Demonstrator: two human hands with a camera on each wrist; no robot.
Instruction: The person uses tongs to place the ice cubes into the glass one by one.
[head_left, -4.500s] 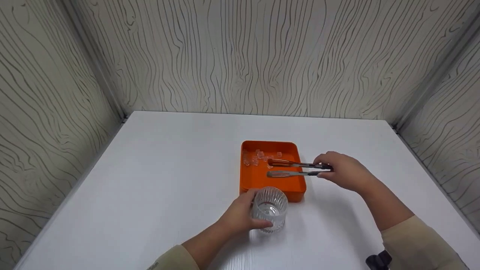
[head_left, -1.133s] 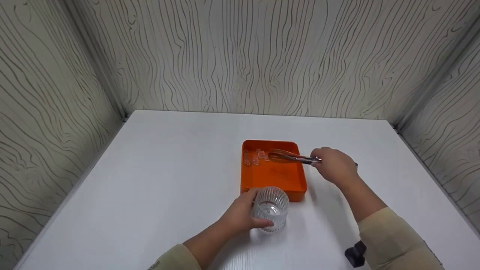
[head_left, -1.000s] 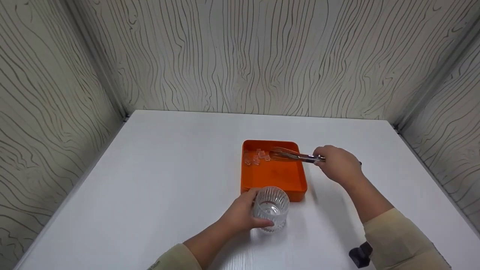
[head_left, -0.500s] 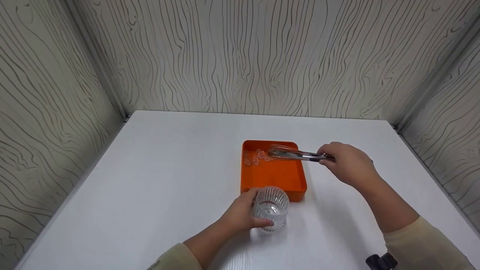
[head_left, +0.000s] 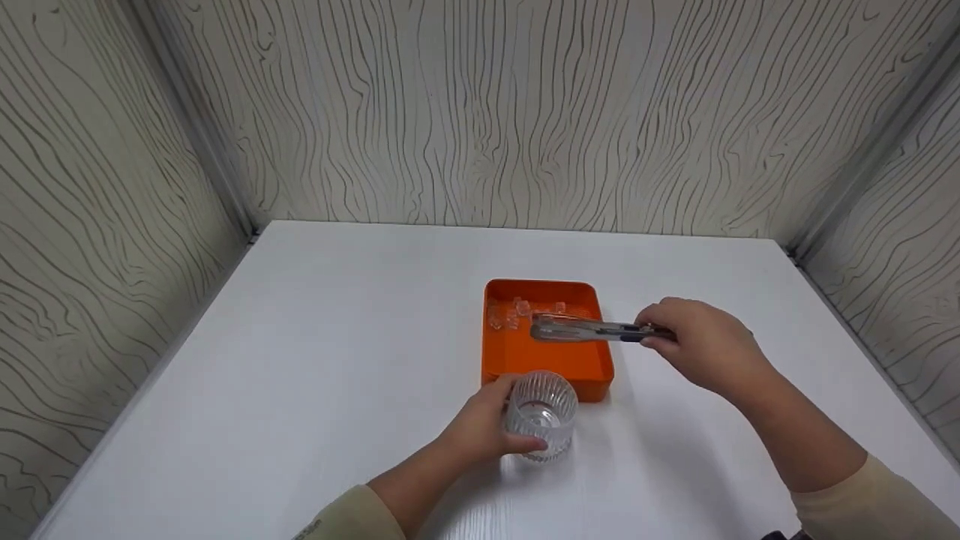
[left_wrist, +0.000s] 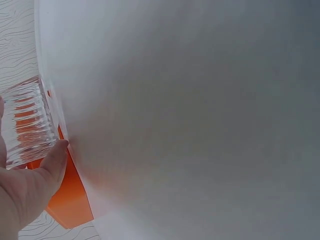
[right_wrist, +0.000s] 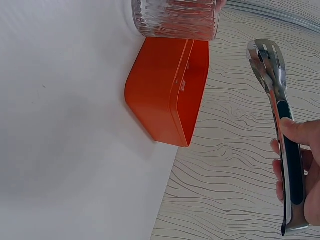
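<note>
My left hand grips a ribbed clear drinking glass standing upright at the near side of an orange tray. Several small clear cubes lie in the tray's far part, mostly at the left. In my right hand is a pair of metal tongs with dark handles, reaching in from the right over the tray. The tongs' arms are squeezed close together in the right wrist view, and I cannot tell whether anything sits between their tips. The left wrist view shows the thumb along the glass's side.
The tray and glass stand on a white table. Panels with a wood-grain pattern rise behind it and at both sides. A black object shows by the right sleeve at the bottom edge.
Earlier the tongs stood spread over the tray; then they were squeezed closer and reached the far cubes. Now my right hand has drawn them back nearer the glass. Left hand and glass stay put.
</note>
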